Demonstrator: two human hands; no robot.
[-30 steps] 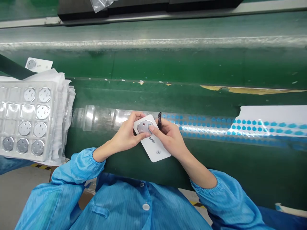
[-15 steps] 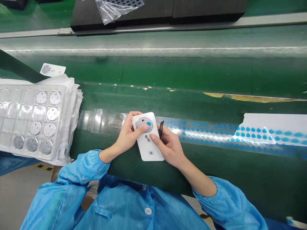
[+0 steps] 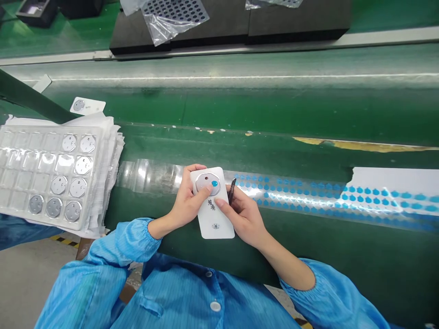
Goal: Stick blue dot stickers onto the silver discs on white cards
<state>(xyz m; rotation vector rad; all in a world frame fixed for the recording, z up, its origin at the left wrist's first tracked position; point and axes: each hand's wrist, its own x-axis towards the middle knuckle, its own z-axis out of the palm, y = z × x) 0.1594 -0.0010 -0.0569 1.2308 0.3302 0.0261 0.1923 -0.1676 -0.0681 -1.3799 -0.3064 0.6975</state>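
A white card (image 3: 216,223) with dark printed marks is held between both hands over the green surface. Near its top sits a silver disc (image 3: 202,182) bearing a blue dot (image 3: 214,183) and a small dark red spot. My left hand (image 3: 188,199) grips the card's left side, its thumb on the disc beside the blue dot. On the right edge, my right hand (image 3: 244,217) holds the card with its thumb on the front. Black tweezers (image 3: 232,189) stick up between the right hand's fingers; their lower part is hidden.
At left, a clear tray (image 3: 80,222) with several silver discs rests on stacked white sheets (image 3: 111,160). Behind it lies another card (image 3: 95,106). A clear strip with blue dots (image 3: 291,192) runs right. Black blocks (image 3: 298,23) stand at the back.
The view has shifted, so things appear slightly lower and farther right. The hold on the card and tweezers looks the same, with the left thumb still on the disc.
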